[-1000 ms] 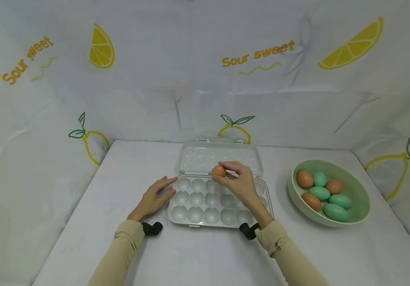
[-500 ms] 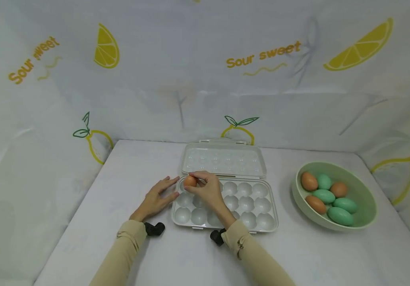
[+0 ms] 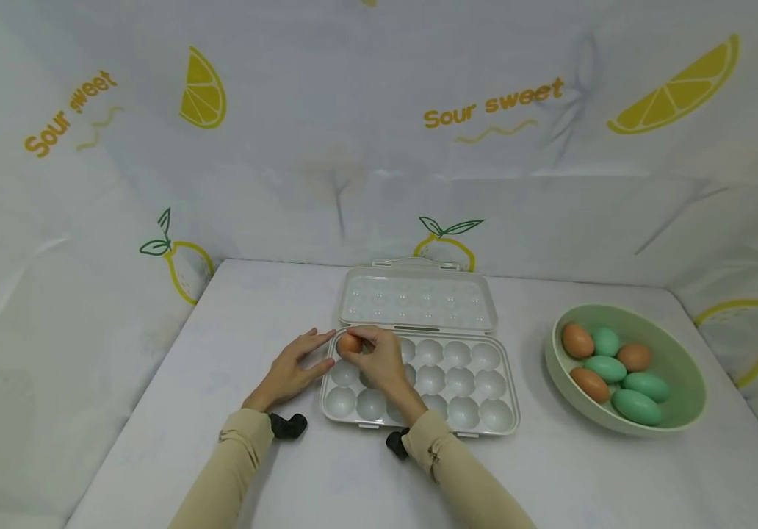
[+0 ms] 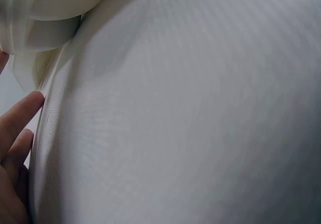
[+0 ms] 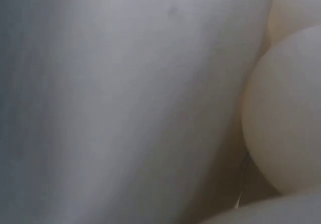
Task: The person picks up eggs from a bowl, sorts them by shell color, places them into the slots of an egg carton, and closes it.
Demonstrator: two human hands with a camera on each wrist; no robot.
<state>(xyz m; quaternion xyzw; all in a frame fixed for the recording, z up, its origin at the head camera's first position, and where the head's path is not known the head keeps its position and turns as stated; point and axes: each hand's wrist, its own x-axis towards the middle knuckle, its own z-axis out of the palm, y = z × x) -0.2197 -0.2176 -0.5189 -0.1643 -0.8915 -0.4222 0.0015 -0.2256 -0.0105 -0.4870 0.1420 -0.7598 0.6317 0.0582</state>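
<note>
A brown egg (image 3: 349,343) sits at the back left cup of a white plastic egg tray (image 3: 445,378), pinched between the thumb and fingers of my right hand (image 3: 381,360). The other cups that show hold no eggs; my right hand and wrist cover some of them. My left hand (image 3: 291,371) lies at the tray's left side with its fingers stretched out, fingertips right at the rim. In the left wrist view, fingers (image 4: 22,113) show beside the rounded underside of the cups (image 4: 60,13). Only the cups' underside (image 5: 288,108) and the tabletop appear in the right wrist view.
The tray's clear lid (image 3: 419,297) lies open behind it, near the wall sheet. At the right stands a green bowl (image 3: 690,400) with several brown and green eggs (image 3: 637,406) in it. A white cloth (image 3: 233,294) covers the table.
My right hand has carried the brown egg leftward from above the middle of the tray and lowered it to the back left cup. The left hand stays at the tray's side.
</note>
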